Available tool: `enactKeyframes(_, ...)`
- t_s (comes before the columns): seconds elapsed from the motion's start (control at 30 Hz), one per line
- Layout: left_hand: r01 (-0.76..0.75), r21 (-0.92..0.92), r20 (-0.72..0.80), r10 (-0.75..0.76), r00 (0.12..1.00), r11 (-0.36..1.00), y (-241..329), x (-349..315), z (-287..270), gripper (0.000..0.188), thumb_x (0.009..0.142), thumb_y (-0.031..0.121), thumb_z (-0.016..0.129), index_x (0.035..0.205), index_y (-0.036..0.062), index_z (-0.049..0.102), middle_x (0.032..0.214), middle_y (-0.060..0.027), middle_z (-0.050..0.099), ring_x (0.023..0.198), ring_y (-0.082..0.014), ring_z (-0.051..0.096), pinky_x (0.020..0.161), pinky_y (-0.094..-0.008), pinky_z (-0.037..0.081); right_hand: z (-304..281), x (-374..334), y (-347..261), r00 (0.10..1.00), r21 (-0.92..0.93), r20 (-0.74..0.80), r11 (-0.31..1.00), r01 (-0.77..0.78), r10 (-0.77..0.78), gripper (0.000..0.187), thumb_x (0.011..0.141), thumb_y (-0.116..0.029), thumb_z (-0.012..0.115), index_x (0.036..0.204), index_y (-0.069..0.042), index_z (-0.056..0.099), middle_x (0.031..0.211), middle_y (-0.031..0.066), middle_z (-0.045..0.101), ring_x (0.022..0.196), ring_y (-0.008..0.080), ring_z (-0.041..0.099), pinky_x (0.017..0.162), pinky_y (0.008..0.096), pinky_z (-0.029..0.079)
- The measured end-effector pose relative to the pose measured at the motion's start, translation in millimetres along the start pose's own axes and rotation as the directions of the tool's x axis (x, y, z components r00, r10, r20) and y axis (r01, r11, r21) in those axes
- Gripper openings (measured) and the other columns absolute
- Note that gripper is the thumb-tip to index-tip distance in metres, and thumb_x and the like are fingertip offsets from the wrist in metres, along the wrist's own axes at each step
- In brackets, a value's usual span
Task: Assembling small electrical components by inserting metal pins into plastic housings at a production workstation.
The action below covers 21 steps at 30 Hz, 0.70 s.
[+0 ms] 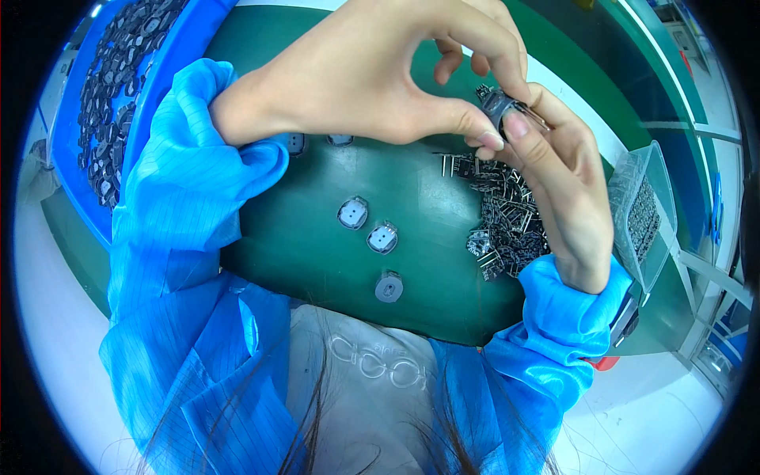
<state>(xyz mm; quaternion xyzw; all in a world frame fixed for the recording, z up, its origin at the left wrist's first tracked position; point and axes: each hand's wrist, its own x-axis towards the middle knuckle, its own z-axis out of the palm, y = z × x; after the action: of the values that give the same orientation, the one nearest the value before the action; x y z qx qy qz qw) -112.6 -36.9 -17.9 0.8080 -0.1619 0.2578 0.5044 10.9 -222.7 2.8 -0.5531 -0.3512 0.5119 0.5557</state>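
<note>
Both hands meet over the green work surface (317, 229), at its far right. Between them is a small dark grey component (497, 105), partly covered by fingers, with thin metal showing at its edge. My right hand (568, 170) pinches it between thumb and fingers. My left hand (356, 75) reaches across from the left, its thumb and index finger closed on the component's near side. Below the hands lies a pile of small black parts with metal pins (511, 218). Loose grey round components (352, 213) rest on the surface, one of them (389, 286) nearer to me.
At the left stands a blue bin (146, 119) holding many dark round components. A clear plastic box (669, 214) with small pieces is to the right of my right hand. A dark object (624, 321) sits beside my right sleeve, with a red thing (606, 363) below it.
</note>
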Motion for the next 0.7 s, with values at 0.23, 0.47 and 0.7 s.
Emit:
enactKeyframes(0.23, 0.003, 0.204, 0.146, -0.034, 0.989, 0.979, 13, 5, -5, 0.037, 0.071, 0.004, 0.082, 0.107, 0.0024, 0.071, 0.102, -0.0122, 0.066, 0.087, -0.0298, 0.064, 0.075, -0.0361, 0.054, -14, 11, 7, 0.999, -0.223, 0.046, 0.975, -0.008, 0.019, 0.032, 0.099, -0.023, 0.062, 0.122, 0.000, 0.060, 0.101, 0.0026, 0.065, 0.090, 0.0096, 0.058, 0.083, 0.0259, 0.046)
enactKeyframes(0.47, 0.306, 0.596, -0.206, -0.227, 0.952, 0.742, -56, 18, -50, 0.026, 0.074, 0.006, 0.077, 0.098, 0.0009, 0.071, 0.084, -0.0144, 0.072, 0.074, -0.0292, 0.068, 0.069, -0.0357, 0.053, -48, 17, 18, 0.919, -0.850, -0.248, 0.523, -0.055, -0.307, 0.029, 0.095, -0.024, 0.067, 0.121, -0.010, 0.068, 0.101, 0.0072, 0.069, 0.091, 0.0142, 0.065, 0.071, 0.0272, 0.049)
enactKeyframes(0.7, 0.251, 0.681, -0.164, -0.191, 0.968, 0.687, -116, -8, -75, 0.037, 0.084, 0.017, 0.075, 0.116, 0.0007, 0.064, 0.104, -0.0180, 0.067, 0.088, -0.0316, 0.067, 0.076, -0.0373, 0.054, -54, 29, 32, 0.962, -0.857, -0.162, 0.515, -0.027, -0.218, 0.023, 0.084, -0.011, 0.074, 0.105, -0.002, 0.070, 0.092, 0.0141, 0.073, 0.080, 0.0205, 0.071, 0.072, 0.0317, 0.056)
